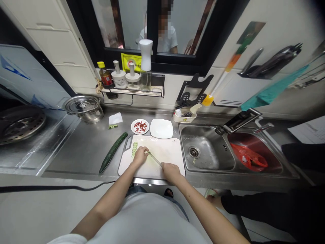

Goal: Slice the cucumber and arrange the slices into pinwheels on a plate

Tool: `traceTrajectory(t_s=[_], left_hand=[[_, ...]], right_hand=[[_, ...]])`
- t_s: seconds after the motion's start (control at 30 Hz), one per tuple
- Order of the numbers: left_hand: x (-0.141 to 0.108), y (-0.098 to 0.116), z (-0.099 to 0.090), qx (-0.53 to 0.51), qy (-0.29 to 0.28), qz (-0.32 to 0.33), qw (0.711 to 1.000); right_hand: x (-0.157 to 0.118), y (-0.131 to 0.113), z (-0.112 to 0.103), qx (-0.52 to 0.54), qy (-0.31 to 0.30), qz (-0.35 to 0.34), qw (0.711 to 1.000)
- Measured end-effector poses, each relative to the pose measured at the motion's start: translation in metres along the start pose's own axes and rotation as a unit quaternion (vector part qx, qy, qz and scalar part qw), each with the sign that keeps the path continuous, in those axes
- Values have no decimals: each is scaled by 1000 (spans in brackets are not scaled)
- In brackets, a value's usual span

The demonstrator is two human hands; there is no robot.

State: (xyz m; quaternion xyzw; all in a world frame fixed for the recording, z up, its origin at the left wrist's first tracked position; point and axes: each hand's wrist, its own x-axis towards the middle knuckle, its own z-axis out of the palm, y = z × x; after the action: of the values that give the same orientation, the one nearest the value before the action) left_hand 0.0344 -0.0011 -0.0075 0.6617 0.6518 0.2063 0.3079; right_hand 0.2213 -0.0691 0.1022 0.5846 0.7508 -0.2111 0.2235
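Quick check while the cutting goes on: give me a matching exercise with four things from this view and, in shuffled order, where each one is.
Things:
1. Whole cucumber
2. Row of cucumber slices
3. Knife
4. Red plastic bag

Places:
A. Held in the right hand
B. Inside the right-hand sink basin
C. On the steel counter, left of the cutting board
D. On the cutting board, near its left edge

Right pairs: 1-C, 2-D, 3-A, 4-B
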Motion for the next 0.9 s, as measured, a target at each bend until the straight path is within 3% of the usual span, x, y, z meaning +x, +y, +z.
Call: traceTrajectory(t_s=[0.4,0.9], left_hand=[[0,-1,0,9,-1,5,1000],[1,0,-2,11,-8,6,1000]], right_hand=[[4,10,-8,-58,16,-24,998],[10,23,-2,-64,22,-42,997]])
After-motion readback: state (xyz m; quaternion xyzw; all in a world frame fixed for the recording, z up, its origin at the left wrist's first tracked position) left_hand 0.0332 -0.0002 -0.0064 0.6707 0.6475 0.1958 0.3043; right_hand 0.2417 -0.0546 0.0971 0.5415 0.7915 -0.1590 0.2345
